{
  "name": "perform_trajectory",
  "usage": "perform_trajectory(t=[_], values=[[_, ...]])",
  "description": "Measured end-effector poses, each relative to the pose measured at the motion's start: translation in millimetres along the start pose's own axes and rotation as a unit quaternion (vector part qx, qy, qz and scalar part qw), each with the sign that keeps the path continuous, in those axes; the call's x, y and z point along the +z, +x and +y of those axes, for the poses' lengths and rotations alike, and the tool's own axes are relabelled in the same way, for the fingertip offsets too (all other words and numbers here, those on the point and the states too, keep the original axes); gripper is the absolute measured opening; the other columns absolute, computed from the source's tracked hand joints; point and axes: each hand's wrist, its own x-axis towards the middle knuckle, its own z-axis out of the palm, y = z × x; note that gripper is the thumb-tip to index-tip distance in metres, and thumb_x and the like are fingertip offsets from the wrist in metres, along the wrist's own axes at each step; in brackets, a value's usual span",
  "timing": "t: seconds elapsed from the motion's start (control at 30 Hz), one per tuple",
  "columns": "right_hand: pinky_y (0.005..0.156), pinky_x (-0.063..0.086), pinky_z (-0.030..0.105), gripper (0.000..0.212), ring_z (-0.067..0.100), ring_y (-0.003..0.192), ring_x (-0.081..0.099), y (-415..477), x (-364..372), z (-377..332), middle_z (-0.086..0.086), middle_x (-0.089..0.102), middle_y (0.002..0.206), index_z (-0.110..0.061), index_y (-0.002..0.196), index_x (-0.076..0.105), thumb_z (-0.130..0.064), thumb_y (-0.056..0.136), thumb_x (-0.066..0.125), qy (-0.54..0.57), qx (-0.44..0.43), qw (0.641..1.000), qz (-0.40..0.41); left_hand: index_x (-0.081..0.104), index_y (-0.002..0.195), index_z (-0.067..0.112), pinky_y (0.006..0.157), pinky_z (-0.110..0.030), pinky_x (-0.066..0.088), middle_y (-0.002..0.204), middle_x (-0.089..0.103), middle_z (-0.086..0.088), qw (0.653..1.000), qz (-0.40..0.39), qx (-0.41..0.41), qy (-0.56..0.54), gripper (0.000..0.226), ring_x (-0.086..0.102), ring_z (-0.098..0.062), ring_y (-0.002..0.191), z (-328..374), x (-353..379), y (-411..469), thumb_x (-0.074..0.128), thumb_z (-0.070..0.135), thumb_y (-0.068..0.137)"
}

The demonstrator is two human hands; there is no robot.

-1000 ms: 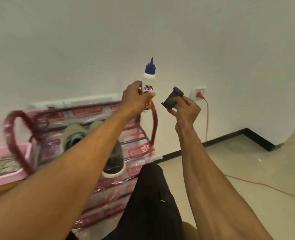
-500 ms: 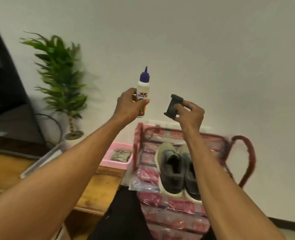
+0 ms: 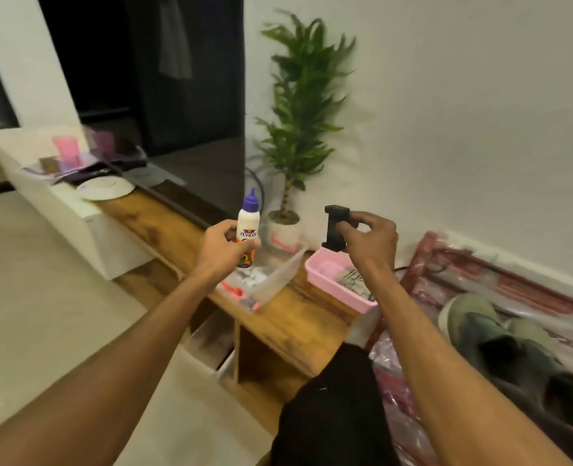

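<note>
Low wooden unit (image 3: 288, 327) against the wall, bearing a clear plastic tub (image 3: 280, 280) and, just beside it, a pink tray (image 3: 332, 285); potted plant (image 3: 301, 105) behind them; dark television screen (image 3: 191, 79) to its left; white plate (image 3: 105, 188) further along; plastic-wrapped red rack (image 3: 527, 287) at right — grey shoes (image 3: 480, 334) on it.

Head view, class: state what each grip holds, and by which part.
The left grip holds the glue bottle round its lower body, nozzle up. The right grip pinches the small black piece by its right side, between fingertips and thumb.
</note>
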Motion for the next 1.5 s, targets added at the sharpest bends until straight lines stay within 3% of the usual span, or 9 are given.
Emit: perform_trajectory(t=[0.1,0.27,0.37,0.53,0.77,1.1,1.27,1.37,1.5], values=[[0.051,0.047,0.008,0.015,-0.011,0.061,0.059,-24,46,8,0.005,0.069,0.080,-0.007,0.081,0.075,0.002,0.074,0.065,0.002,-0.003,0.997,-0.082,0.064,0.093,0.019,0.081,-0.040,0.055,0.084,0.069,0.002,0.998,0.035,-0.058,-0.010,0.027,0.066,-0.018,0.081,-47,-29,-5,0.081,0.009,0.074],[0.052,0.043,0.003,0.022,-0.007,0.069,0.062,-61,111,34,-0.010,0.066,0.081,-0.014,0.100,0.076,-0.007,0.080,0.070,-0.065,-0.026,0.978,-0.198,0.065,0.098,0.015,0.081,-0.041,0.056,0.090,0.069,-0.003,0.989,0.076,-0.126,-0.025,0.027,0.066,-0.017,0.081,-112,-57,-22,0.080,0.009,0.075],[0.055,0.042,0.003,0.019,-0.013,0.075,0.058,-82,139,57,-0.015,0.065,0.085,-0.020,0.097,0.076,-0.012,0.080,0.071,-0.089,-0.025,0.965,-0.244,0.065,0.104,0.011,0.076,-0.039,0.056,0.095,0.069,-0.005,0.981,0.080,-0.173,-0.022,0.033,0.066,-0.015,0.081,-145,-65,-32,0.081,0.017,0.076],[0.071,0.056,0.025,0.019,0.005,0.085,0.061,-112,175,93,-0.008,0.071,0.091,-0.021,0.094,0.077,-0.015,0.078,0.069,-0.132,-0.037,0.937,-0.323,0.064,0.111,0.009,0.075,-0.036,0.055,0.097,0.067,-0.006,0.970,0.089,-0.225,0.001,0.036,0.064,-0.016,0.080,-195,-68,-42,0.078,0.017,0.078],[0.062,0.051,0.021,0.015,0.007,0.075,0.061,-142,217,134,-0.006,0.068,0.086,-0.018,0.089,0.076,-0.012,0.079,0.068,-0.181,-0.029,0.892,-0.413,0.064,0.114,0.008,0.071,-0.029,0.050,0.098,0.066,-0.006,0.951,0.057,-0.297,0.067,0.038,0.060,-0.017,0.079,-258,-67,-47,0.078,0.011,0.078],[0.081,0.058,0.038,0.020,0.018,0.088,0.066,-160,264,201,0.001,0.069,0.098,-0.019,0.109,0.068,-0.015,0.090,0.065,-0.307,0.115,0.837,-0.438,0.066,0.112,0.016,0.087,-0.045,0.055,0.099,0.069,-0.004,0.923,0.015,-0.365,0.121,0.042,0.066,-0.023,0.089,-328,-48,-29,0.081,0.017,0.073],[0.094,0.049,0.037,0.027,0.022,0.109,0.061,-152,285,217,0.005,0.065,0.115,-0.013,0.118,0.063,-0.007,0.093,0.058,-0.289,0.178,0.845,-0.414,0.066,0.113,0.022,0.082,-0.037,0.054,0.101,0.071,0.000,0.912,-0.005,-0.375,0.168,0.044,0.066,-0.020,0.088,-342,-39,-2,0.080,0.022,0.072],[0.104,0.043,0.047,0.032,0.025,0.118,0.057,-145,298,223,0.008,0.064,0.120,-0.010,0.121,0.061,0.000,0.092,0.056,-0.266,0.199,0.854,-0.400,0.065,0.115,0.026,0.080,-0.033,0.052,0.104,0.069,0.001,0.902,-0.021,-0.376,0.210,0.045,0.065,-0.021,0.090,-351,-34,18,0.078,0.026,0.072],[0.103,0.043,0.035,0.036,0.022,0.119,0.056,-137,312,235,0.007,0.062,0.125,-0.009,0.126,0.057,0.003,0.093,0.053,-0.233,0.237,0.860,-0.387,0.061,0.122,0.029,0.082,-0.033,0.051,0.110,0.066,-0.002,0.891,-0.039,-0.383,0.242,0.052,0.062,-0.024,0.097,-368,-23,39,0.076,0.029,0.072]])
